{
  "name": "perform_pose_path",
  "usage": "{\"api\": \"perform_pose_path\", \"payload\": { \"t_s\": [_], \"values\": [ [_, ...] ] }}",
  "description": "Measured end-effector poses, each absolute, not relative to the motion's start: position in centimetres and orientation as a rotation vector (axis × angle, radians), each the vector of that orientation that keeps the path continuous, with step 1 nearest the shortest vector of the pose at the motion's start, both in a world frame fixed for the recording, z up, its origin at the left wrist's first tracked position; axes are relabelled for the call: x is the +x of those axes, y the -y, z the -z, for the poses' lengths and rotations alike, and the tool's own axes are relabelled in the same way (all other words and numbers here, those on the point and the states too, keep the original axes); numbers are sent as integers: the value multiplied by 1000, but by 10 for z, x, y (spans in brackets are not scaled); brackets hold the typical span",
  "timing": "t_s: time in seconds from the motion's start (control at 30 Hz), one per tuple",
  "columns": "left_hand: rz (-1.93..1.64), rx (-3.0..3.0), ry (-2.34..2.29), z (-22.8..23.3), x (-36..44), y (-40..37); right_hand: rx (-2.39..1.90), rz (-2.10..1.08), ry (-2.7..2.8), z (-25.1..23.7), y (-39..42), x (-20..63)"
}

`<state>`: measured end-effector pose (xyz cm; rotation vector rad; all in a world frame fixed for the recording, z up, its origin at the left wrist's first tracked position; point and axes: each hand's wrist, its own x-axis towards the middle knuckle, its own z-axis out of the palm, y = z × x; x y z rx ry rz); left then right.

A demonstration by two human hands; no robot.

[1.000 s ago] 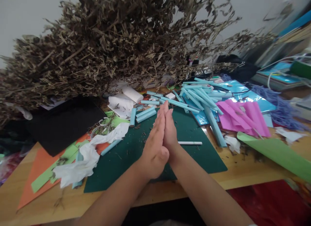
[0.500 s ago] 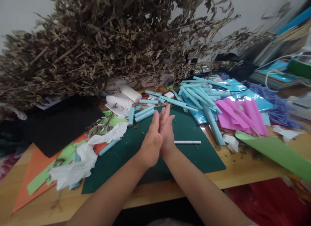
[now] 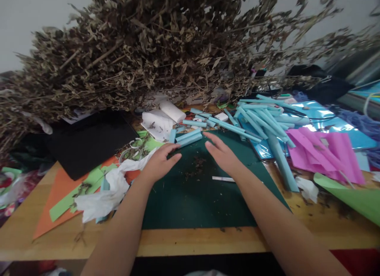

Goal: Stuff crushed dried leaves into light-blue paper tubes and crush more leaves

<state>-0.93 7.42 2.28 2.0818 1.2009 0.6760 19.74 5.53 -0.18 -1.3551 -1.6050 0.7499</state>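
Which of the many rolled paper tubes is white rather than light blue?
The thin white tube lying alone on the green mat, just beside the right hand's wrist; all other tubes are light blue.

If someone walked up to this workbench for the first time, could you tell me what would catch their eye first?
A huge heap of dried branches fills the back of the wooden table. In front, the left hand and right hand hover apart, palms down, over a dark green cutting mat dusted with leaf crumbs. To the right lie pale blue paper rolls and pink paper.
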Motion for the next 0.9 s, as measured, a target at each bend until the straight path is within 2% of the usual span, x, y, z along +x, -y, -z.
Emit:
{"api": "perform_pose_path", "payload": {
  "t_s": [0.13, 0.47, 0.57, 0.7, 0.8, 0.9],
  "values": [
    [-356, 2467, -1376, -25, -17, -73, -1453, -559, 1949, 1, -51, 195],
    [244, 2524, -1625, -31, -25, -64, -1722, -380, 2301, 2, -45, 193],
    [219, 2584, -1575, -29, -16, -60, -1732, -347, 2333, -1, -41, 187],
    [10, 2524, -1375, -25, -7, -58, -1672, -396, 2373, -4, -39, 181],
    [-192, 2465, -1459, -21, -3, -63, -1632, -464, 2360, -4, -40, 184],
    [-233, 2491, -1598, -15, 2, -72, -1656, -481, 2278, -4, -43, 191]
  ]
}}
